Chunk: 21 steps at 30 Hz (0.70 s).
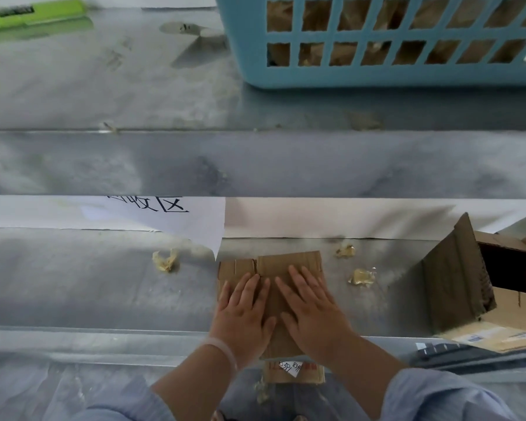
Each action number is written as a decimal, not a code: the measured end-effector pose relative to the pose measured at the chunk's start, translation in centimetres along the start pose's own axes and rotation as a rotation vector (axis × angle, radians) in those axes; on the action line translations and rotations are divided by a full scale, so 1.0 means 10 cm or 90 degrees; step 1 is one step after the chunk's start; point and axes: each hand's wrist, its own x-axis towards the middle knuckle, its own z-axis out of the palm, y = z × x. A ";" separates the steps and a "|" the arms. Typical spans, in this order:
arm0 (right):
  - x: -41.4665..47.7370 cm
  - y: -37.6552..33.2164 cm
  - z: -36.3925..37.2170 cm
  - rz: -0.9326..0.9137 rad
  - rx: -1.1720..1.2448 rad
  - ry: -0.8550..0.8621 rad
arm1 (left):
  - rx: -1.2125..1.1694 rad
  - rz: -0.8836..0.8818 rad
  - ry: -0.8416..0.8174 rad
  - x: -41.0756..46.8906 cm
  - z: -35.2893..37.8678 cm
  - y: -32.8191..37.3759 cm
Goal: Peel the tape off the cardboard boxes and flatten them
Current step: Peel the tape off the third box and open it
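A small brown cardboard box [289,262] lies flat on the grey metal table [104,287], near its front edge. My left hand [243,317] rests palm down on its left half, fingers spread. On the right half, my right hand [313,311] also presses flat with fingers apart. Neither hand grips anything. A bit of the box with a white label [292,370] hangs past the table edge under my wrists. Crumpled yellowish tape scraps lie on the table: one at the left [166,261], two at the right [345,251] [362,278].
An open cardboard box [474,287] with raised flaps stands at the right edge. A blue plastic basket [377,74] holding cardboard sits at the back right. A white paper sheet with black characters [170,217] lies behind the flat box. A green utility knife [34,13] lies far left.
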 end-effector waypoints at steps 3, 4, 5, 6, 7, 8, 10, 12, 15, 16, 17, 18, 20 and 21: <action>0.04 0.05 0.08 -0.029 -0.030 -0.027 | -0.005 0.005 0.030 0.00 0.07 0.00; 0.05 0.09 0.12 -0.036 -0.044 -0.023 | 0.001 0.005 0.039 0.00 0.08 -0.01; 0.05 0.12 0.13 -0.032 -0.051 -0.031 | 0.004 0.002 0.038 0.01 0.10 -0.01; 0.05 0.14 0.15 -0.029 -0.055 -0.031 | 0.004 -0.002 0.036 0.02 0.11 -0.01; 0.05 0.14 0.14 -0.023 -0.054 -0.033 | -0.001 -0.007 0.032 0.03 0.13 -0.01; 0.05 0.13 0.15 -0.023 -0.053 -0.030 | -0.006 -0.011 0.031 0.03 0.14 -0.02; 0.05 0.13 0.16 -0.026 -0.056 -0.026 | -0.010 -0.008 0.031 0.04 0.16 -0.05; 0.04 0.14 0.16 -0.028 -0.058 -0.011 | -0.006 -0.002 0.039 0.04 0.15 -0.08; 0.03 0.14 0.16 0.002 -0.057 -0.009 | 0.006 -0.037 0.038 0.02 0.13 -0.06; 0.03 0.14 0.17 0.013 -0.063 -0.008 | 0.008 -0.049 0.038 0.02 0.13 -0.05; 0.03 0.13 0.17 0.025 -0.067 -0.009 | 0.009 -0.059 0.036 0.02 0.13 -0.04; 0.03 0.13 0.18 0.035 -0.068 -0.010 | 0.010 -0.069 0.036 0.02 0.14 -0.03; 0.04 0.13 0.20 0.044 -0.070 -0.004 | 0.016 -0.083 0.039 0.03 0.16 -0.02; 0.05 0.14 0.22 0.044 -0.072 0.002 | 0.016 -0.085 0.036 0.04 0.16 -0.02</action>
